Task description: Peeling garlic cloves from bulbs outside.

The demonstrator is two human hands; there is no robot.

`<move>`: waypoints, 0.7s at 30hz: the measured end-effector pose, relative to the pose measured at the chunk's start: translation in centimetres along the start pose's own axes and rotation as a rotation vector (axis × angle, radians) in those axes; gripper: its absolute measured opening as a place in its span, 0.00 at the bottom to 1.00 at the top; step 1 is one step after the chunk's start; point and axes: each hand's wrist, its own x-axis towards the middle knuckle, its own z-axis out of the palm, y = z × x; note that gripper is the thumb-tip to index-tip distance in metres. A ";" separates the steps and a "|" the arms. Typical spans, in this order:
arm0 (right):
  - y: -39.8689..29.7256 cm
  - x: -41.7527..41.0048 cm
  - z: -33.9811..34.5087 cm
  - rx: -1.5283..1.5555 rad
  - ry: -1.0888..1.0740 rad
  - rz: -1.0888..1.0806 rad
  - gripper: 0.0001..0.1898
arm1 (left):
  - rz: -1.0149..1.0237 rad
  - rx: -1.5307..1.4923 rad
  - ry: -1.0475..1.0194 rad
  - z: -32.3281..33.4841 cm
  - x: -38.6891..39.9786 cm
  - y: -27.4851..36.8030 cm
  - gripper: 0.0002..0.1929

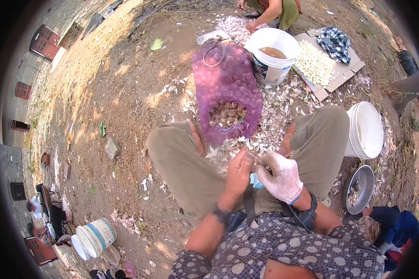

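Note:
My bare left hand (240,170) and my right hand (281,176), in a white knit glove, meet above my lap. From the gloved fingers a thin blade (256,158) reaches across to the left thumb. My left fingers are curled, and whatever they hold is hidden. Between my feet lies a purple mesh sack (227,80). Its open mouth shows brownish bulbs or cloves (228,113), apparently garlic. Papery garlic skins (276,118) litter the ground below the hands and around the sack. A patch of light blue material (256,181) shows behind the hands.
A white bucket (270,71) holding brownish liquid stands beyond the sack. Peeled cloves (312,62) and a checked cloth (334,44) lie on cardboard (349,71). Right of my knee are another white bucket (368,130) and a metal bowl (359,188). Another person (272,12) crouches ahead.

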 end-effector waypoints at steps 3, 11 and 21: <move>1.6 -0.5 1.0 0.093 0.005 0.142 0.08 | 0.093 0.137 0.017 0.2 -0.3 -1.7 0.20; 2.3 -0.3 1.0 0.673 -0.171 0.625 0.11 | 0.233 0.302 0.210 0.3 -0.3 -3.0 0.18; 2.3 -0.8 -0.2 1.122 -0.276 0.797 0.05 | 0.284 0.254 0.124 -0.1 -1.2 -2.4 0.21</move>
